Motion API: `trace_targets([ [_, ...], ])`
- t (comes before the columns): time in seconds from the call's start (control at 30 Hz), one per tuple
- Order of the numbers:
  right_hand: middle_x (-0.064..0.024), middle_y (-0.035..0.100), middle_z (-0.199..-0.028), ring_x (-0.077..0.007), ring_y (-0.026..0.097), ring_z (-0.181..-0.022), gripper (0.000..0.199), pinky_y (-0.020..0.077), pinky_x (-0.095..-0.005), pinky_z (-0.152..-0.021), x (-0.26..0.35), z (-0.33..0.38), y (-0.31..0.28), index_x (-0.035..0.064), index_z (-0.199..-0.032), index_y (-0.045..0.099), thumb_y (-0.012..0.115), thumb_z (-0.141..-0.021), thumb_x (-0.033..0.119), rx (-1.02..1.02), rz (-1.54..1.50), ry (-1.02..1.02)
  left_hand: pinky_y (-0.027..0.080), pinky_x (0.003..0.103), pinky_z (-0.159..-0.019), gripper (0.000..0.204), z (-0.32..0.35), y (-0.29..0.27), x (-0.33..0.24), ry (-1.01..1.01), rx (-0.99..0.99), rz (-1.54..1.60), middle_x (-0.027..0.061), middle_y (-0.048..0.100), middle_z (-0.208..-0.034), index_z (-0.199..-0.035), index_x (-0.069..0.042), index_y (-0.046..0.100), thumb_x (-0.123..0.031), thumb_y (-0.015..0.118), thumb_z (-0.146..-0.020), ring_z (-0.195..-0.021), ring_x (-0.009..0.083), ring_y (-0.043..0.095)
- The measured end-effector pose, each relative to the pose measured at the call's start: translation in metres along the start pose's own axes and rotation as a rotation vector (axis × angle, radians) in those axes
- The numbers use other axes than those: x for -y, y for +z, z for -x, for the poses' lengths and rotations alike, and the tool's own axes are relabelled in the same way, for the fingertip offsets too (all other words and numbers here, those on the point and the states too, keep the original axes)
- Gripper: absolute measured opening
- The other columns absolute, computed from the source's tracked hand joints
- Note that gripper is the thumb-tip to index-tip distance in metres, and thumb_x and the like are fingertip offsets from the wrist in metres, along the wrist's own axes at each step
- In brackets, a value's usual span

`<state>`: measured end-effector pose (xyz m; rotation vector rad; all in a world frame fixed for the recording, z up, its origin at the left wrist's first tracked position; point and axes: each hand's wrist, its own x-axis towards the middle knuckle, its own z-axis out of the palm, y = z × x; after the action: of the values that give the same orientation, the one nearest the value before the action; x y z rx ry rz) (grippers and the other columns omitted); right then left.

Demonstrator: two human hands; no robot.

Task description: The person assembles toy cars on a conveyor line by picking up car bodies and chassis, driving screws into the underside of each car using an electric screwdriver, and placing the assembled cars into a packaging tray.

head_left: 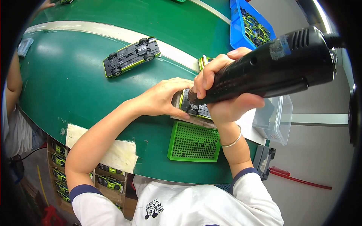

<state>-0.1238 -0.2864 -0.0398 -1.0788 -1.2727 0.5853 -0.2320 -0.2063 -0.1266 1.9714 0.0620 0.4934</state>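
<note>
My right hand point(228, 112) is wrapped round a black corded electric screwdriver point(271, 69), held slanting with its tip end down over a toy car point(204, 111). That car lies underside up in a shallow holder point(200, 121), its dark chassis edged in yellow-green. The screwdriver and my right hand hide much of the car and the exact spot under the tip. With thumb and fingers, my left hand point(162, 98) grips the car's left end and the holder. Close in front is a green tray point(169, 148) full of small holes, with dark bits in it that look like screws.
Farther off, another upturned toy car point(132, 57) lies on the green table. A blue bin point(235, 28) of green and black parts stands far right, a clear plastic box point(277, 122) nearer. Boxed cars point(109, 182) sit below the table edge. A person's arm point(14, 75) shows at left.
</note>
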Motion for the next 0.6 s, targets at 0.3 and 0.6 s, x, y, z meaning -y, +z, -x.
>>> trace_targets([
  [0.3, -0.0087, 0.044, -0.061, -0.0159, 0.044, -0.044, 0.085, 0.0408, -0.0264, -0.042, -0.005, 0.006, -0.001, 0.0088, -0.106, 0.026, 0.041, -0.058, 0.077, 0.052, -0.114, 0.004, 0.039, 0.037, -0.086, 0.060, 0.000, 0.001, -0.005, -0.032, 0.017, 0.006, 0.0145, 0.052, -0.105, -0.106, -0.001, 0.049, -0.023, 0.076, -0.056, -0.099, 0.0301, 0.048],
  [0.6, -0.0080, 0.043, -0.063, -0.0167, 0.045, -0.044, 0.089, 0.0417, -0.0290, -0.041, 0.020, 0.012, -0.012, 0.0086, -0.111, 0.027, 0.043, -0.057, 0.077, 0.088, -0.195, -0.174, 0.037, 0.036, -0.092, 0.065, -0.002, 0.004, 0.010, 0.086, -0.028, -0.051, 0.0136, 0.051, -0.113, -0.112, -0.002, 0.048, -0.026, 0.075, -0.058, -0.106, 0.0271, 0.047],
])
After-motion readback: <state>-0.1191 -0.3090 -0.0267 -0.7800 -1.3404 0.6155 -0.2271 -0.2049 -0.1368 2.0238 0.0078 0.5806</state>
